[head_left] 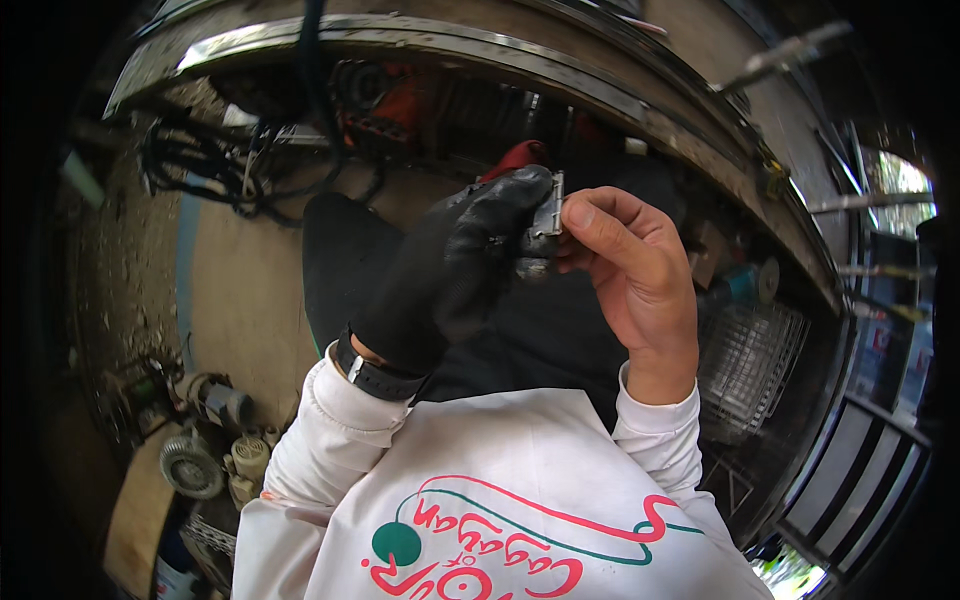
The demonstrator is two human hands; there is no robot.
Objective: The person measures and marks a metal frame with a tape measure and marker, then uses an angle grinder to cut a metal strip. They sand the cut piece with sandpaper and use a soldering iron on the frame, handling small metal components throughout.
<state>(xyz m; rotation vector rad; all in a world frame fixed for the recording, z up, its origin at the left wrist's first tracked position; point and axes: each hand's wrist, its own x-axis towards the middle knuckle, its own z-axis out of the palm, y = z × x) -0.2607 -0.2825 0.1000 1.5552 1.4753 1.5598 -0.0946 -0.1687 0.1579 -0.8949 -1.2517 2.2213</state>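
My left hand [455, 255], in a black work glove with a shiny smeared palm side, grips a small flat metal plate [548, 208]. Its thumb lies on the upper part of the plate, and a straight raised edge runs down the right side. My bare right hand [640, 255] meets that edge with thumb and fingers pinched together. Its other fingers curl behind and are partly hidden. A red object [522, 155] shows just beyond the gloved thumb; its kind cannot be made out.
A metal-edged workbench [430, 38] spans the far side, with dark clutter beneath it. Coiled dark hoses or cables [205, 165] hang at the far left. Electric motors [192, 464] stand on the lower left. To the right sits a wire basket [750, 370].
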